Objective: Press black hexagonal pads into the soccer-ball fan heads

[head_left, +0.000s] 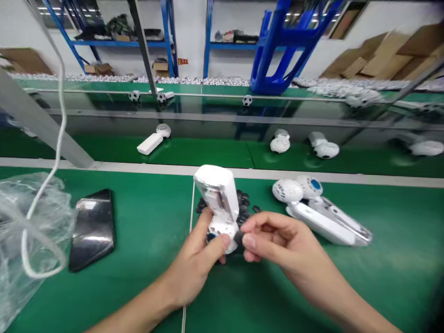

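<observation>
1. no text, brand or number can be read in this view.
2. small red sign [182, 61] on the white wall [192, 27]: pale characters show on it, too small to read.
3. black glossy slab [93, 236]: a pale patch [86, 205] near its top end, sticker or glare, cannot tell; nothing legible.
4. white handheld fan [211, 180]: no legible marking on the faces that show.
</observation>
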Tool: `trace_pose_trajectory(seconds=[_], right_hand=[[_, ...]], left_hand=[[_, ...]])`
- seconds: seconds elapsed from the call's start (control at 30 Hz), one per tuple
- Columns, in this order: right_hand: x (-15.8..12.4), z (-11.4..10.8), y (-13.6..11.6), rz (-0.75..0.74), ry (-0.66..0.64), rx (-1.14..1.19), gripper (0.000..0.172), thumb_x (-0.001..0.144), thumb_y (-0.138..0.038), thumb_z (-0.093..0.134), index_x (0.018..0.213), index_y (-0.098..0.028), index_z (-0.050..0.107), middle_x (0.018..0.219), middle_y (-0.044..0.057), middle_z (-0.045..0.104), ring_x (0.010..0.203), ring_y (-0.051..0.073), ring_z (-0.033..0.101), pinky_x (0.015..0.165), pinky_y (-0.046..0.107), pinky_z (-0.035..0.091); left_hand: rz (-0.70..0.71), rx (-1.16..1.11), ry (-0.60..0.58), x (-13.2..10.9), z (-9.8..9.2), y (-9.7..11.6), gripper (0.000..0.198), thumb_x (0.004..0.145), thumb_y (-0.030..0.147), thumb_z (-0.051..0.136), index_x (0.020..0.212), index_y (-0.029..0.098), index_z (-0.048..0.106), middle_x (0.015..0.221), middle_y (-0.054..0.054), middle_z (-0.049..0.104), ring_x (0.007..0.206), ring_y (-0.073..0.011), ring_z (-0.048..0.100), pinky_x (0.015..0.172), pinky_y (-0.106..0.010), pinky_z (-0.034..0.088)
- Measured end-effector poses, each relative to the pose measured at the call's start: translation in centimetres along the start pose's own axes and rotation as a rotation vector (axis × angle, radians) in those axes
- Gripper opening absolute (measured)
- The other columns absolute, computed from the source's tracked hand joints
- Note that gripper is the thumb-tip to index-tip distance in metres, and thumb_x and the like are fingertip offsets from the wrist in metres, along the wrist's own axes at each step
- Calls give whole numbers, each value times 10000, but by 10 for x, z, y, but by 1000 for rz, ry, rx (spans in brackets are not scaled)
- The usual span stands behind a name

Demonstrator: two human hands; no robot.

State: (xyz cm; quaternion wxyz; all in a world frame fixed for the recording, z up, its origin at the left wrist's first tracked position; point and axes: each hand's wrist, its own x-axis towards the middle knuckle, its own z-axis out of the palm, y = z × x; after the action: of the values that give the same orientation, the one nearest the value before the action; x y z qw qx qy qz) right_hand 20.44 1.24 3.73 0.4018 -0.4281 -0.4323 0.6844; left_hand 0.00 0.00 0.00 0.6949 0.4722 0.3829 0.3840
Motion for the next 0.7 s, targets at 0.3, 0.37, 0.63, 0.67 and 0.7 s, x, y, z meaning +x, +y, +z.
trace_pose_trajectory(seconds=[0.3,0.37,0.63,0.67,0.7], right_hand=[[5,-9,7,83,-20,27,491,656,-179,1067,961,-206,683,776,-46,712,650,92,632,614,174,555],[4,-10,10,61,-26,-4,499,710,-232,1054,1081,-231,721,936,-23,754,803,126,708,756,217,617],[1,8,10,-18,-173,-48,287,926,-425,905,1172,-291,844,1010,6,813,963,204,763,963,337,644],[1,11,10,-62,-148,-91,282,923,-445,903,1161,-301,854,973,3,812,954,216,763,995,361,642],[0,13,10,-108,-125,-142,290,920,-483,897,1149,-308,863,927,5,806,932,230,763,1017,390,642]], left_hand=[[74,144,-75,-6,-1,-4,518,1108,558,618,1588,383,537,1540,-57,576,1054,-230,545,1028,-426,456],[96,98,-87,-4,0,-5,490,1107,545,630,1565,383,565,1451,-46,621,972,-200,530,1052,-417,461],[147,-18,-112,-11,3,-3,366,1053,463,745,1374,306,666,1162,-41,668,988,-210,605,1021,-378,535],[141,-4,-96,-12,3,-2,361,1037,448,767,1352,302,671,1195,-51,672,1043,-231,626,1006,-377,544],[136,26,-75,-13,4,0,356,1023,430,784,1336,299,679,1225,-60,677,1090,-252,638,994,-380,551]])
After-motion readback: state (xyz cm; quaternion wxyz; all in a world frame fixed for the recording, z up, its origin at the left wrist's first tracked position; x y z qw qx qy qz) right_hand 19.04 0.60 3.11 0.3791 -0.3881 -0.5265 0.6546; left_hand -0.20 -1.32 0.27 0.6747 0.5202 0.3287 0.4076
